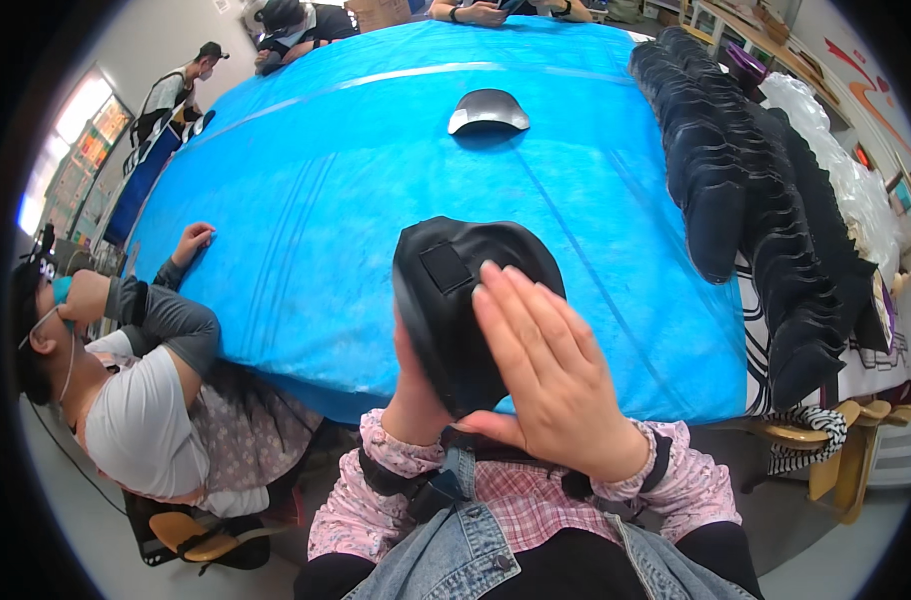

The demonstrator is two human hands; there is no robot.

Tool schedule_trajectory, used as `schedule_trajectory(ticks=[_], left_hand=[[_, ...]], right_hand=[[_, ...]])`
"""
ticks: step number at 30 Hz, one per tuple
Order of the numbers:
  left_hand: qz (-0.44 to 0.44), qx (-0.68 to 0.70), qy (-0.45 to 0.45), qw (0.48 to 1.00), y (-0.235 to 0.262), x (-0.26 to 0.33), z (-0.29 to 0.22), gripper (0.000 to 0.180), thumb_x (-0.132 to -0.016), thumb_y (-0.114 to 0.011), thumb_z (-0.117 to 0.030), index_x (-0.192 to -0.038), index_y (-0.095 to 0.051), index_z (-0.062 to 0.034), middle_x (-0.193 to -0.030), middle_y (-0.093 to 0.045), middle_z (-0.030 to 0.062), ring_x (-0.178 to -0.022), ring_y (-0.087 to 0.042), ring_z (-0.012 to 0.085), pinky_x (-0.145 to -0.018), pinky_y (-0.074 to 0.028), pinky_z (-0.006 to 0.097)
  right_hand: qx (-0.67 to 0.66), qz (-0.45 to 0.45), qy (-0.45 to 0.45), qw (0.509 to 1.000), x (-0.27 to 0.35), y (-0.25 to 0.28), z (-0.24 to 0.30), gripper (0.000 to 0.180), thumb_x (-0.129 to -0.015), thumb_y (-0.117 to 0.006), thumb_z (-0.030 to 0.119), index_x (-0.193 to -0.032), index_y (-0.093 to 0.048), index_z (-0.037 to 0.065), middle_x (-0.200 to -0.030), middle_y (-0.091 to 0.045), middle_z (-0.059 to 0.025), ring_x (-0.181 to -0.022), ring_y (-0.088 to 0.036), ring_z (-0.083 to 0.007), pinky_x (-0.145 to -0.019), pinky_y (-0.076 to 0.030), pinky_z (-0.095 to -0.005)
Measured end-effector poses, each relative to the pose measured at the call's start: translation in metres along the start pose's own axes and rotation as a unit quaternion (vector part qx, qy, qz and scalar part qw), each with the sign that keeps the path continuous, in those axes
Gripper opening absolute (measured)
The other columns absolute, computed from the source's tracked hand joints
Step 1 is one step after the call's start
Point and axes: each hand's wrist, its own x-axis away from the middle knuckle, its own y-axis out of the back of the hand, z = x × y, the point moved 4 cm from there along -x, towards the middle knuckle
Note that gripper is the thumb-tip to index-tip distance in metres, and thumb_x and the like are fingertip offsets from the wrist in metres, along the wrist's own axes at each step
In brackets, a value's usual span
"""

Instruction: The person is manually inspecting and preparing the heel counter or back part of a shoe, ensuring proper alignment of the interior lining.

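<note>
Between the left hand, its hidden fingers' grip impossible to tell, and the right hand, flat with fingers nearly together, the curved black piece could crease or slip under uneven pressure.

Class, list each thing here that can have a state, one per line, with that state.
Black, glossy, cap-like piece: held up between both hands, surface dented
Left hand: holding its left side, fingers mostly hidden
Right hand: open, flat against it
Black, curved, visor-like piece: lying arched, alone
Black, curved pieces in rows: overlapping
Blue, thin table covering: spread, creased
Translucent white plastic: crumpled
</note>
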Motion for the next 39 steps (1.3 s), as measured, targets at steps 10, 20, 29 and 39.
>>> schedule_trajectory(ticks=[10, 20, 29, 39], left_hand=[[-0.014, 0.024, 0.135, 0.990, -0.003, 0.011, 0.009, 0.078, -0.092, -0.027, -0.066, -0.148, -0.020, -0.0121, -0.149, -0.030, 0.0112, -0.136, -0.034, 0.0254, -0.112, -0.029, 0.040], [-0.041, 0.288, -0.003, 0.957, 0.096, 0.028, 0.034, 0.063, -0.097, -0.032, -0.056, -0.137, -0.040, -0.0081, -0.137, -0.046, 0.0118, -0.121, -0.049, 0.0270, -0.100, -0.043, 0.039], [-0.132, 0.205, -0.038, 0.969, 0.081, 0.022, 0.008, 0.048, -0.098, -0.043, -0.034, -0.138, -0.040, -0.0072, -0.135, -0.048, 0.0105, -0.121, -0.049, 0.0242, -0.099, -0.044, 0.037], [0.104, 0.077, 0.061, 0.990, 0.032, 0.004, -0.016, 0.046, -0.097, -0.049, -0.019, -0.138, -0.038, -0.0037, -0.134, -0.048, 0.0126, -0.116, -0.053, 0.0235, -0.100, -0.044, 0.037]], right_hand=[[-0.145, 0.010, -0.003, 0.989, -0.011, -0.016, -0.004, 0.119, -0.066, -0.058, 0.072, -0.136, -0.025, -0.018, -0.137, -0.037, -0.0311, -0.132, -0.033, -0.0421, -0.112, -0.024, -0.0474], [-0.325, 0.020, 0.032, 0.945, 0.020, -0.037, 0.039, 0.108, -0.074, -0.061, 0.060, -0.143, -0.015, -0.010, -0.148, -0.019, -0.0310, -0.140, -0.018, -0.0419, -0.114, -0.016, -0.0464], [-0.128, 0.060, 0.052, 0.989, 0.025, -0.035, 0.025, 0.083, -0.085, -0.053, 0.053, -0.141, -0.031, -0.004, -0.147, -0.034, -0.0187, -0.138, -0.030, -0.0288, -0.114, -0.018, -0.0416], [-0.449, -0.069, -0.199, 0.868, -0.035, 0.016, -0.076, 0.019, -0.091, -0.062, 0.023, -0.093, -0.062, 0.005, -0.073, -0.057, -0.0006, -0.064, -0.050, -0.0056, -0.057, -0.040, -0.0222]])
